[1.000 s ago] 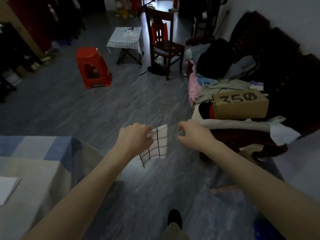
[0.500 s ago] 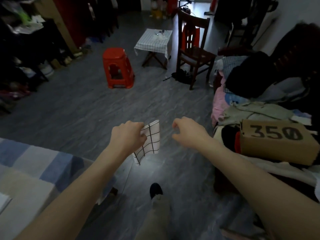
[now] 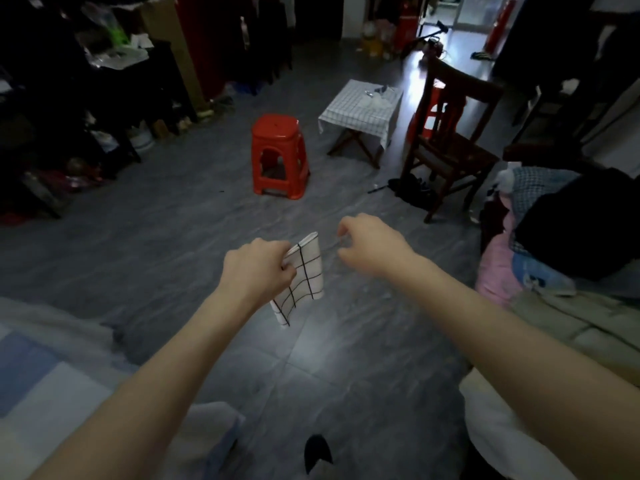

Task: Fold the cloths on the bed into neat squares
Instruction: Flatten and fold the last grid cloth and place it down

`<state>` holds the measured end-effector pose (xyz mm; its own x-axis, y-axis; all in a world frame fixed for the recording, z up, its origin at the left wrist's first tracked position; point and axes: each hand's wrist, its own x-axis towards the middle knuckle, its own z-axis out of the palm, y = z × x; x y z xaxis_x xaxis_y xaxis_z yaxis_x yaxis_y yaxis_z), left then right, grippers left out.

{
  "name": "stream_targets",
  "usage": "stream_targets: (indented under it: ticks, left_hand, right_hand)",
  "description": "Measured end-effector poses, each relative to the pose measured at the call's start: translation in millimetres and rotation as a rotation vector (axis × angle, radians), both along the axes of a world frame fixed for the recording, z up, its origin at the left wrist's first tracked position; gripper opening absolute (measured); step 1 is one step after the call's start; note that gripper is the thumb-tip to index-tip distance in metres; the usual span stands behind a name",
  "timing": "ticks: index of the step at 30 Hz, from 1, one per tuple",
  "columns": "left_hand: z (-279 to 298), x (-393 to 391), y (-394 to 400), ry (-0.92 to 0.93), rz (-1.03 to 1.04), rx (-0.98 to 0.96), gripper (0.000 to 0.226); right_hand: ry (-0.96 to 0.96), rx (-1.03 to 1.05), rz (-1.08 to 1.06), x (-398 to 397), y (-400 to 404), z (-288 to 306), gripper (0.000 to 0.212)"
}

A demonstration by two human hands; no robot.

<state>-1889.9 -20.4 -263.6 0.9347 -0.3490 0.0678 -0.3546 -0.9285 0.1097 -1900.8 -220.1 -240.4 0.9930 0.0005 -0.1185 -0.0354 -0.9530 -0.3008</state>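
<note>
My left hand (image 3: 258, 271) grips a small white cloth with a black grid (image 3: 304, 277), folded and hanging in the air over the grey floor. My right hand (image 3: 369, 247) hovers just right of the cloth with curled fingers, not touching it and holding nothing that I can see. The bed with a blue and white cover (image 3: 45, 386) lies at the lower left, under my left forearm.
A red plastic stool (image 3: 280, 155) stands on the floor ahead. Behind it are a small folding table under a checked cloth (image 3: 360, 112) and a dark wooden chair (image 3: 450, 133). Piled clothes (image 3: 554, 237) fill the right side. Dark cluttered shelves (image 3: 86, 98) line the left.
The view has swung left and up, so the cardboard box on the right pile has left the frame. My left hand keeps the folded cloth; my right hand stays beside it, fingers slightly looser.
</note>
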Motion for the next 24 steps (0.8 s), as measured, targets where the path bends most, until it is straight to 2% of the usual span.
stream_targets:
  ticks: [15,20,24]
  left_hand:
    - [4.3,127.5,79.3,0.006,0.359,0.003,0.012]
    - [12.4,179.6,104.5,0.001,0.545,0.000,0.021]
    - [16.7,211.1,120.5,0.019,0.710,0.009,0.014]
  right_hand:
    - [-0.013,-0.041,0.393,195.4,98.8,-3.5,0.037]
    - [-0.006,-0.062,0.600,281.5,132.6,4.5,0.036]
    - [-0.015,-0.077,0.765,338.3,171.0,11.0,0.039]
